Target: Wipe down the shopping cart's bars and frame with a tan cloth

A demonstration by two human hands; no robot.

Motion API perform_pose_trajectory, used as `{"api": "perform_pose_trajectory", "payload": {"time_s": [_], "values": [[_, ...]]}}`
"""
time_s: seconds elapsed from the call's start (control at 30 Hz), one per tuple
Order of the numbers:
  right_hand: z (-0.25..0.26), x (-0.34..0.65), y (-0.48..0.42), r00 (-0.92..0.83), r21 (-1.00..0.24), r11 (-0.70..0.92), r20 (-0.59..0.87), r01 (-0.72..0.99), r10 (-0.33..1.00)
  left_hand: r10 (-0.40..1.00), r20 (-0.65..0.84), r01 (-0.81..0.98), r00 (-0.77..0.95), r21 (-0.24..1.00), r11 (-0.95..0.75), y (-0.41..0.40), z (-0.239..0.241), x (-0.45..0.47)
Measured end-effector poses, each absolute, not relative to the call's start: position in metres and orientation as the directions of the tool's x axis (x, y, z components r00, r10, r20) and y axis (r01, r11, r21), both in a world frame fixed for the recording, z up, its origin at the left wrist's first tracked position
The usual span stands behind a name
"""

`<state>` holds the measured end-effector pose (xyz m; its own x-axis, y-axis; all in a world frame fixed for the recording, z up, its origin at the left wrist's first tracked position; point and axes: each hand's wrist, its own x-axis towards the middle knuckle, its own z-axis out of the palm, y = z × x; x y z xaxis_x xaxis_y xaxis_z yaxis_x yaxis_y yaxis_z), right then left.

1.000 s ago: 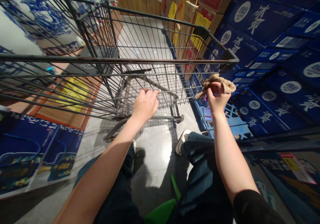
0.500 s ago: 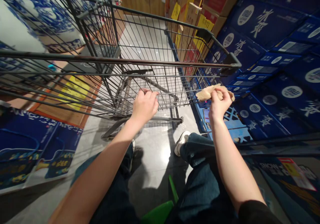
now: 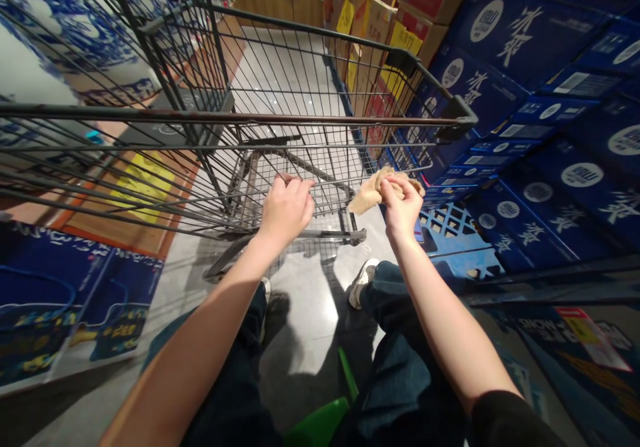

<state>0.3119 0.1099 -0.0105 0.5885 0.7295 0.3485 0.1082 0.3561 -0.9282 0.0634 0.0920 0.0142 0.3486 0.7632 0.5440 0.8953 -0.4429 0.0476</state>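
Note:
A black wire shopping cart [image 3: 300, 117] stands in front of me, its basket bare. My left hand [image 3: 286, 208] is closed, its fingers hooked through the wires of the cart's near wall low down. My right hand [image 3: 401, 204] is closed on a crumpled tan cloth [image 3: 369, 194], which it holds against the lower right part of the same wire wall. My knees in dark jeans show below both arms.
Stacked blue cartons [image 3: 540, 107] line the right side, close to the cart. Brown and yellow boxes [image 3: 380, 27] stand farther down the aisle. Blue-and-white patterned packs [image 3: 60, 40] and dark blue boxes [image 3: 65, 300] sit on the left. A green object [image 3: 325, 420] lies between my legs.
My right hand has moved left and slightly down with the cloth, from the cart's right corner to its near wall. The left hand has kept its grip on the wires.

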Motion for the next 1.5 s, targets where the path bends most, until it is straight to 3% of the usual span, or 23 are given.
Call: {"api": "perform_pose_trajectory", "payload": {"time_s": [0.2, 0.53, 0.73, 0.9, 1.1, 1.23, 1.5], "values": [[-0.009, 0.319, 0.119, 0.698, -0.923, 0.377, 0.216, -0.082, 0.682, 0.778, 0.501, 0.876, 0.379, 0.075, -0.476, 0.093, 0.017, 0.067], [-0.005, 0.300, 0.114, 0.593, -0.924, 0.369, 0.355, 0.104, 0.722, 0.812, 0.467, 0.891, 0.351, 0.099, -0.442, 0.091, 0.022, 0.078], [-0.006, 0.303, 0.120, 0.633, -0.926, 0.372, 0.330, 0.070, 0.701, 0.798, 0.457, 0.881, 0.392, 0.063, -0.469, 0.078, 0.029, 0.073], [-0.004, 0.271, 0.117, 0.653, -0.913, 0.395, 0.359, 0.098, 0.667, 0.734, 0.564, 0.856, 0.379, 0.089, -0.510, 0.068, 0.036, 0.047], [0.003, 0.284, 0.117, 0.629, -0.919, 0.387, 0.348, 0.081, 0.695, 0.691, 0.708, 0.910, 0.147, 0.177, -0.375, 0.072, 0.047, -0.025], [-0.001, 0.294, 0.121, 0.654, -0.930, 0.357, 0.322, 0.084, 0.685, 0.706, 0.680, 0.924, 0.196, 0.113, -0.365, 0.070, 0.041, -0.041], [-0.004, 0.237, 0.102, 0.452, -0.918, 0.356, 0.397, 0.176, 0.799, 0.740, 0.655, 0.931, 0.154, 0.154, -0.331, 0.071, 0.028, -0.026]]}}
